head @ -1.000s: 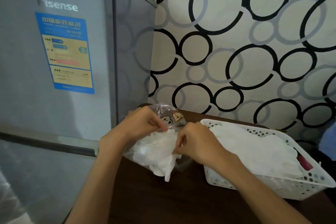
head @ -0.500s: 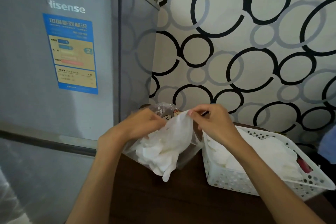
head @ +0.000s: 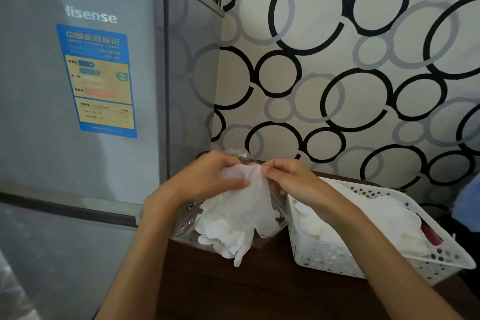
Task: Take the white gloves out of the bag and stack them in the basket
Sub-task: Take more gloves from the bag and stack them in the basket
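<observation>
Both hands meet above the open bag and share a grip on one white glove [head: 253, 205]. The left hand [head: 207, 179] has thumb and curled fingers closed on the glove's cuff at its upper left; the right hand [head: 291, 179] pinches the same cuff at the upper right with fingertips [head: 265, 169]. The glove hangs down from them, its fingers drooping over the heap of white gloves [head: 220, 231] that lies in the clear plastic bag [head: 181, 226]. The bag sits on the dark wooden bench [head: 259, 293], just left of a white perforated basket [head: 337, 262], where a stack of gloves [head: 376, 218] already lies. A red object [head: 430, 235] shows at the basket's right end. A grey Hisense refrigerator [head: 78, 163] stands to the left, bearing a blue energy label [head: 97, 80]; ring-patterned wallpaper [head: 363, 60] fills the background.
</observation>
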Demonstrator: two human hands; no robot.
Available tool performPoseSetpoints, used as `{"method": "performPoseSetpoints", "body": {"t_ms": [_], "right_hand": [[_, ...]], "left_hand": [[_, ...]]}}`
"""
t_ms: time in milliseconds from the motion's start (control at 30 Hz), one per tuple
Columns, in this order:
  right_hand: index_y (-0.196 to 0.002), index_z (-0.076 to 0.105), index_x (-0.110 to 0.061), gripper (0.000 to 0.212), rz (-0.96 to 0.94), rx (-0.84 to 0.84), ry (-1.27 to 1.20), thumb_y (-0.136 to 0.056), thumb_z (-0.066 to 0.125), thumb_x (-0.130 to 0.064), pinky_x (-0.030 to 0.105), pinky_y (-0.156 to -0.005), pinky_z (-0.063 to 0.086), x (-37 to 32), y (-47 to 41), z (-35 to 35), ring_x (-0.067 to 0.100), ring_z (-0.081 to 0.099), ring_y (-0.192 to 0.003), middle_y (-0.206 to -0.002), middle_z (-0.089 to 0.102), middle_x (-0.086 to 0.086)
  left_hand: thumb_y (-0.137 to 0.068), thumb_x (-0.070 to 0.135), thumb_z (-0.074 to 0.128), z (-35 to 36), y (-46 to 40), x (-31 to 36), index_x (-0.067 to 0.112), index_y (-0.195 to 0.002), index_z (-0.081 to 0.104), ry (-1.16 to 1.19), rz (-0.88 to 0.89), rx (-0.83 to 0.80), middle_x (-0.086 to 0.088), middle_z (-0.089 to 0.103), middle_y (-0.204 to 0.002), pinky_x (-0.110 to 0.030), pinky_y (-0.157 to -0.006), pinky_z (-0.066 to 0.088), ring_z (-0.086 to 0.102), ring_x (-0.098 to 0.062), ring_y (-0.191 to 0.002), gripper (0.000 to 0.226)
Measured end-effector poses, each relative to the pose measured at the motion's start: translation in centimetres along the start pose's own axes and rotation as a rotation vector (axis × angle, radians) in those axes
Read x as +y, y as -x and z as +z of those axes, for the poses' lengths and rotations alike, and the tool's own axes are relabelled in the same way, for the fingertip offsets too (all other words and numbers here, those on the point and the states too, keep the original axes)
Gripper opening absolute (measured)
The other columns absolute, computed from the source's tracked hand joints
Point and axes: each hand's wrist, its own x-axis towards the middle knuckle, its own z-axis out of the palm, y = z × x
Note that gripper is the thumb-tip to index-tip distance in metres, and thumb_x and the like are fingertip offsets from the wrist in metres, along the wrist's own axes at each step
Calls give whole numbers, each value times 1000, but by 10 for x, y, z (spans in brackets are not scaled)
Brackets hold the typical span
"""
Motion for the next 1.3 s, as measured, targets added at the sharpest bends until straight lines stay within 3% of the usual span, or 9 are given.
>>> {"method": "performPoseSetpoints", "body": {"t_ms": [100,167,267,500,700,867,967,1167,1300], "right_hand": [[-118,47,-27,40,-11,15,50,-85,64,-42,20,-75,46,7,9,7,6,56,-96,-105,56,-11],[-118,45,-26,54,-41,54,222,-76,71,-47,25,-79,49,11,9,16,9,55,-99,-108,55,-10],[-109,60,-21,30,-98,183,368,-85,66,-37,22,-72,49,19,2,14,13,60,-91,-102,63,-6],[-96,73,-24,13,-4,63,-54,-88,63,-22,23,-87,47,21,9,-35,8,63,-94,-96,71,-8],[-102,69,-18,27,-29,6,-378,-97,44,-7,23,-80,50,22,17,-61,12,61,-96,-96,69,-1],[-97,67,-16,17,-85,-50,-467,-94,53,-27,24,-84,46,24,27,-76,11,59,-95,-97,66,-2],[-108,64,-25,49,-66,-41,-322,-65,77,-46,29,-92,49,31,37,-88,15,61,-105,-114,63,0],[-134,36,-41,97,-49,-181,-95,-54,88,-28,31,-87,54,42,65,-114,13,62,-107,-124,54,-5],[-122,50,-29,58,-89,14,-72,-73,78,-17,24,-74,55,51,75,-122,11,64,-98,-113,61,-8]], "left_hand": [[-85,39,67,3,-3,5,18,-80,70,22,-26,150,-1,69,-72,-34,-62,51,64,-11,-62,22],[-85,40,67,4,-3,10,17,-79,70,74,-28,215,-2,69,-69,-38,-63,51,63,-11,-60,24],[-85,45,66,-1,-1,9,22,-77,70,80,-41,303,3,70,-71,-43,-73,56,66,-15,-67,24],[-88,37,64,-11,3,-3,21,-85,71,96,-88,195,1,71,-82,-42,-80,57,68,-18,-77,17],[-95,28,54,9,-3,16,22,-98,68,185,-22,105,3,68,-96,-31,-84,53,65,-10,-89,16],[-99,36,43,36,-13,40,22,-101,58,321,-22,168,2,61,-99,-30,-79,50,60,-14,-93,21],[-100,36,41,44,-21,52,15,-101,58,313,-7,166,-1,59,-98,-34,-82,49,59,-18,-93,27],[-98,34,47,52,-40,78,9,-101,61,223,-53,182,-10,64,-97,-36,-73,52,63,-23,-85,29],[-96,33,51,52,-47,94,6,-93,61,207,-46,89,-12,63,-84,-31,-65,44,56,-21,-74,29]]}}
